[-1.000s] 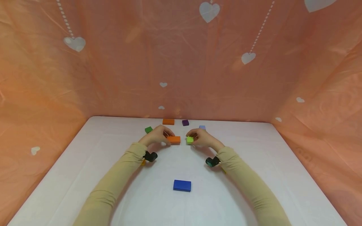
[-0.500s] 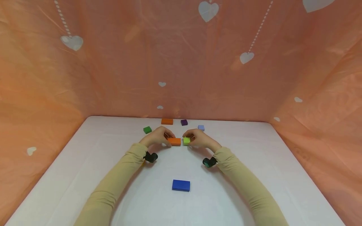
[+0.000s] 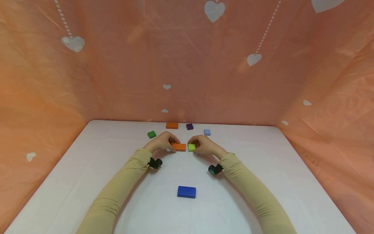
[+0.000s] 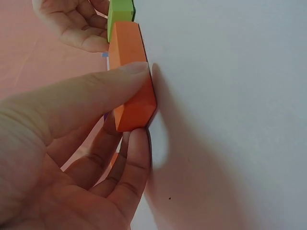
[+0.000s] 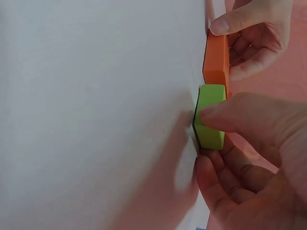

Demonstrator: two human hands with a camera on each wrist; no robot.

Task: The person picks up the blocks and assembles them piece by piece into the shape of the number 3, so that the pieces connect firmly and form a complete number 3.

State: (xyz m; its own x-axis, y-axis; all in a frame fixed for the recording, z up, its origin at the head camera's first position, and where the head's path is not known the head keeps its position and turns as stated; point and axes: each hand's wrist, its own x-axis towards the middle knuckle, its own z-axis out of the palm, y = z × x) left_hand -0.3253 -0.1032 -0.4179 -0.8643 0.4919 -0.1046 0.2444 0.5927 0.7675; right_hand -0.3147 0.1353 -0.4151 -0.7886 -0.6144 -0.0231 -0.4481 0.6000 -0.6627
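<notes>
My left hand [image 3: 162,142] pinches a long orange block [image 4: 129,76] between thumb and fingers, low on the white table. Close to its right end, a smaller lime-green block [image 5: 210,117] is pinched by my right hand [image 3: 206,145], thumb on the near side and fingers behind. In the head view a narrow gap shows between the two blocks; they lie end to end in a row. Part of each block's far side is hidden by the fingers.
A blue block [image 3: 186,192] lies nearer the person. Farther back are a green block [image 3: 151,134], another orange block [image 3: 172,125], a purple block [image 3: 189,126] and a light blue block [image 3: 207,132]. An orange curtain [image 3: 187,65] with hearts stands behind the table [image 3: 117,136].
My right hand has moved left with the lime-green block, narrowing the gap to the orange block. The left hand stays nearly in place, and the whole head view shifts slightly.
</notes>
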